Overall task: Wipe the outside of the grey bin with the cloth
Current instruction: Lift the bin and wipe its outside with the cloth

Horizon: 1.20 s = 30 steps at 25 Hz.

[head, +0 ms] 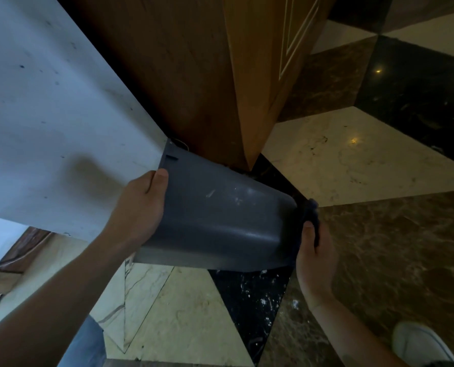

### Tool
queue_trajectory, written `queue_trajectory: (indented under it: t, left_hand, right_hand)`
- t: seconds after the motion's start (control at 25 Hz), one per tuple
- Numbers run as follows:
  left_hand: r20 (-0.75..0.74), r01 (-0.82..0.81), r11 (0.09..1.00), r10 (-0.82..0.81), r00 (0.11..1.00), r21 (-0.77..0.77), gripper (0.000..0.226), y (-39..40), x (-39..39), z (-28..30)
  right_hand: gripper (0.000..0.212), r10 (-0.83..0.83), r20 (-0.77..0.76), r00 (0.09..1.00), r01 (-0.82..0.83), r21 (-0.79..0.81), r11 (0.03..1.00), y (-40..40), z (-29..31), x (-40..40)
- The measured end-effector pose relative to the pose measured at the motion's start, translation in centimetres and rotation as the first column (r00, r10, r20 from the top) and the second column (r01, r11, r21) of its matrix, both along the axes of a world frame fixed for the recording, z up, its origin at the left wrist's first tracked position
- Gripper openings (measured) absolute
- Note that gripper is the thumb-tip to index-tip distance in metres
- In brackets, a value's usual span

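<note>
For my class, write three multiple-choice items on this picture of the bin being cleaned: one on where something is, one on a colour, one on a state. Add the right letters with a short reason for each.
1. Where is the cloth?
A. At the base end of the grey bin
B. On the floor by the shoe
C. Draped over the open rim

2. What colour is the shoe at the lower right?
A. Black
B. White
C. Red

3. How is the bin held?
A. Standing upright on the floor
B. Tipped on its side, off the floor, between both hands
C. Hanging from one hand

Answers: 1 A, the right hand presses the dark cloth against the bin's base end. 2 B, the shoe shows pale white on the brown tile. 3 B, the left hand grips the side near the rim while the right hand is at the base, with floor visible underneath.
</note>
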<state>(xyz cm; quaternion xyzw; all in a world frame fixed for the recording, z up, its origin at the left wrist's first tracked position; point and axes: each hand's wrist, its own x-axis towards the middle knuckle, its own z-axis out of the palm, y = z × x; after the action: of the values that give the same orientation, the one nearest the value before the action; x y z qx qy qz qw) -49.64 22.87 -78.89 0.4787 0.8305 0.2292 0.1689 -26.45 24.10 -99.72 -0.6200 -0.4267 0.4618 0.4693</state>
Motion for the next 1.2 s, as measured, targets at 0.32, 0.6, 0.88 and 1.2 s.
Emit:
queue_trajectory:
  t: [0.32, 0.6, 0.88, 1.2]
  left_hand:
    - [0.147, -0.043, 0.998, 0.035, 0.989, 0.051, 0.051, -1.4, 1.7, -0.1]
    - [0.152, -0.027, 0.993, 0.010, 0.988, 0.114, 0.045, -0.8, 4.7, -0.4]
    - [0.161, -0.053, 0.992, 0.034, 0.986, 0.116, 0.043, -0.8, 4.4, -0.5]
    - [0.229, -0.106, 0.993, 0.091, 0.969, 0.052, 0.045, -1.4, 3.4, 0.0]
  right_hand:
    - [0.026, 0.212, -0.032, 0.977, -0.213, -0.038, 0.976, 2.3, 4.5, -1.4]
    - [0.036, 0.510, -0.252, 0.823, -0.443, 0.278, 0.852, 0.8, 14.1, -6.2]
    - [0.054, 0.423, 0.529, 0.736, -0.641, 0.344, 0.686, 0.0, 11.0, -7.6]
    - [0.048, 0.410, 0.455, 0.791, -0.448, -0.026, 0.894, 4.2, 3.6, -3.2]
